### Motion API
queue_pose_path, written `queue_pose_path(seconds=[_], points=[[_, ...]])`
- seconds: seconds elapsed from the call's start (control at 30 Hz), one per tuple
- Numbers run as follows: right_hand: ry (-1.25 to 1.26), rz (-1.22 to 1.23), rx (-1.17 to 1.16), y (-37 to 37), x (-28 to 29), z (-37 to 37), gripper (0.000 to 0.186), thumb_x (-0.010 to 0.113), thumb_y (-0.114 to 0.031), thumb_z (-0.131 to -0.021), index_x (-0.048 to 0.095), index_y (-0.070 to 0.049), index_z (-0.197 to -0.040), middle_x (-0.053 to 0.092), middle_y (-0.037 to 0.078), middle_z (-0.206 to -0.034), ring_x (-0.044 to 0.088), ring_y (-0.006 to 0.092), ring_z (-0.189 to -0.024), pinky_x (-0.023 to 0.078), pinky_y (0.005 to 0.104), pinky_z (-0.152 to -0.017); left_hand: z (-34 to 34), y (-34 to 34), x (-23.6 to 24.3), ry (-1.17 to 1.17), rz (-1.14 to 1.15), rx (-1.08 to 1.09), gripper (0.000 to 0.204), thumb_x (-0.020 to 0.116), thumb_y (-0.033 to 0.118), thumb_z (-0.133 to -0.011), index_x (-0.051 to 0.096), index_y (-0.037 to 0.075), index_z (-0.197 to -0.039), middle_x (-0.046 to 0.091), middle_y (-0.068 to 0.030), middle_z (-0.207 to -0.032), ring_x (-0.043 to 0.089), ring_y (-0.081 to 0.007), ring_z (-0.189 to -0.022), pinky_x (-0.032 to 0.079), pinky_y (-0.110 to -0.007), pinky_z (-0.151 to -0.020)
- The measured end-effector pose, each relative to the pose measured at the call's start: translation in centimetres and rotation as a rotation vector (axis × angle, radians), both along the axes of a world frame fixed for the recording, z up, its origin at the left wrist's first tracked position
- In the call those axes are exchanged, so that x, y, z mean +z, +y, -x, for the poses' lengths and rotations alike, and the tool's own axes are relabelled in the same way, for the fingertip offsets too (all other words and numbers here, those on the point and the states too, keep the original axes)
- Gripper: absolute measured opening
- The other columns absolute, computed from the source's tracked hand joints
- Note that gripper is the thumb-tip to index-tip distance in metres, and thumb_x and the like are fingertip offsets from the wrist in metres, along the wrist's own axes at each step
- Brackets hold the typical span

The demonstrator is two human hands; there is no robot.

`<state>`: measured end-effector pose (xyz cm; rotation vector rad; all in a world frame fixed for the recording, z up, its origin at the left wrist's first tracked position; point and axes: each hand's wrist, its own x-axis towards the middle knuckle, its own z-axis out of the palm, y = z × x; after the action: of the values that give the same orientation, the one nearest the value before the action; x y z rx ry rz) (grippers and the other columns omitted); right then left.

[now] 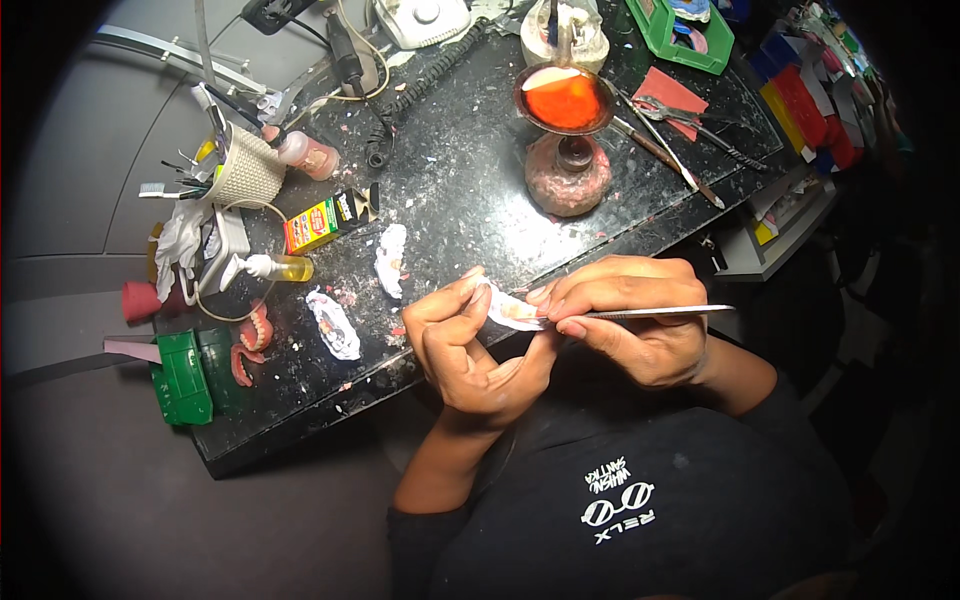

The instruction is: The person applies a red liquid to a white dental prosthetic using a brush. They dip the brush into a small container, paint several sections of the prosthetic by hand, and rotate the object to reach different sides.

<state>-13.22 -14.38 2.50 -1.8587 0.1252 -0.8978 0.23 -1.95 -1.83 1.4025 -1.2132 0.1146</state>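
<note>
At the bench's front edge, my left hand (470, 350) is closed round a white plaster piece (510, 305) with a pinkish-orange patch on it. My right hand (635, 320) pinches a slim metal tool (670, 310), its working end against that piece, fingertips beside it. Two similar white pieces lie on the bench to the left, one upright in the picture (390, 260), the other nearer the edge (330, 325). Pink denture pieces (255, 330) lie farther left.
The black bench (440, 190) holds a burner (565, 180) under a pan of red wax (563, 100), tools (690, 165), a red sheet (670, 90), green trays (680, 30) (180, 375), a brush cup (250, 165), a pump bottle (285, 268), a small box (310, 228) and coiled cable (395, 120).
</note>
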Motion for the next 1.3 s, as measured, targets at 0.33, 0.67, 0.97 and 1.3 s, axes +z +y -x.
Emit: queue_pose_path(seconds=[0.33, 0.67, 0.97, 1.3], points=[[0.004, -0.020, 0.001, 0.0, 0.2, 0.3, 0.010, 0.072, 0.005, -0.082, 0.072, 0.004, -0.092, 0.074, 0.016, -0.092, 0.074, 0.0271, -0.086, 0.059, 0.0333, -0.078, -0.2, -0.2, -0.1, 0.011, 0.044, -0.028, 0.059, 0.091, 0.005, -0.065, 0.052, -0.004, -0.107, 0.048, -0.0178, -0.112, 0.058, -0.0301, -0.107, 0.054, -0.039, -0.091], [0.022, -0.070, 0.011, -0.1, 0.1, 0.6, 0.009, 0.071, 0.004, -0.083, 0.072, 0.004, -0.092, 0.074, 0.016, -0.093, 0.074, 0.0263, -0.088, 0.058, 0.0335, -0.080, -0.2, -0.2, -0.5, 0.097, 0.041, -0.071, 0.059, 0.090, 0.001, -0.064, 0.050, -0.004, -0.109, 0.046, -0.0180, -0.114, 0.056, -0.0298, -0.109, 0.052, -0.039, -0.095], [0.010, -0.076, 0.005, 0.1, -0.1, 0.1, 0.010, 0.071, 0.005, -0.084, 0.073, 0.005, -0.094, 0.074, 0.016, -0.094, 0.073, 0.0264, -0.089, 0.057, 0.0334, -0.081, 0.0, -0.8, -0.4, 0.040, 0.068, 0.006, 0.058, 0.090, 0.001, -0.065, 0.052, -0.005, -0.108, 0.049, -0.0199, -0.112, 0.057, -0.0304, -0.106, 0.053, -0.038, -0.091], [-0.064, -0.269, -0.139, -0.9, -0.2, 1.6, 0.018, 0.059, -0.008, -0.100, 0.064, 0.004, -0.088, 0.069, 0.012, -0.084, 0.067, 0.0169, -0.074, 0.055, 0.0289, -0.069, -0.6, -0.6, -0.3, 0.191, 0.014, -0.088, 0.066, 0.092, 0.002, -0.066, 0.049, -0.002, -0.117, 0.048, -0.0157, -0.123, 0.053, -0.0261, -0.116, 0.043, -0.037, -0.106]])
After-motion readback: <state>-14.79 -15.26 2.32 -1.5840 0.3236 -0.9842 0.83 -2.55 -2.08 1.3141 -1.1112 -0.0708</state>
